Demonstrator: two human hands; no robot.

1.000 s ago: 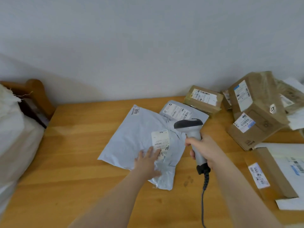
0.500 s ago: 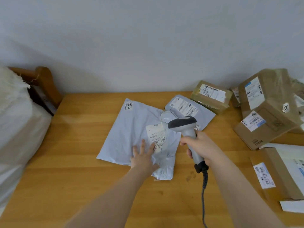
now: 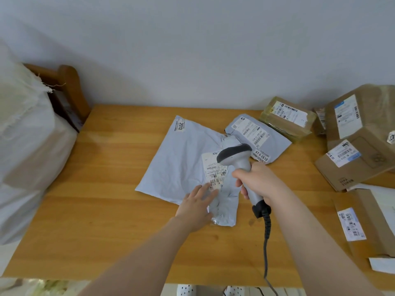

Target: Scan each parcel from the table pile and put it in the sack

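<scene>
A pale grey poly mailer (image 3: 183,159) lies flat in the middle of the wooden table (image 3: 102,210), with a white barcode label (image 3: 213,169) facing up. My left hand (image 3: 197,202) presses flat on the mailer's near corner, fingertips at the label's lower edge. My right hand (image 3: 259,181) grips the handle of a grey barcode scanner (image 3: 237,159), whose dark-topped head hangs just above the label. The scanner's coiled cable (image 3: 266,238) runs down off the table's front edge. The white woven sack (image 3: 23,142) stands at the left edge of the table.
A smaller grey mailer (image 3: 258,137) lies behind the scanner. Beside it a taped brown box (image 3: 287,118) sits by the wall. Larger cardboard boxes (image 3: 359,144) are stacked at the right, with another box (image 3: 363,223) at the near right. A wooden chair back (image 3: 70,90) stands behind the sack.
My right hand has carried the scanner left and nearer, so its head now hangs over the label. My left hand stays pressed on the mailer. The camera view has shifted left and down.
</scene>
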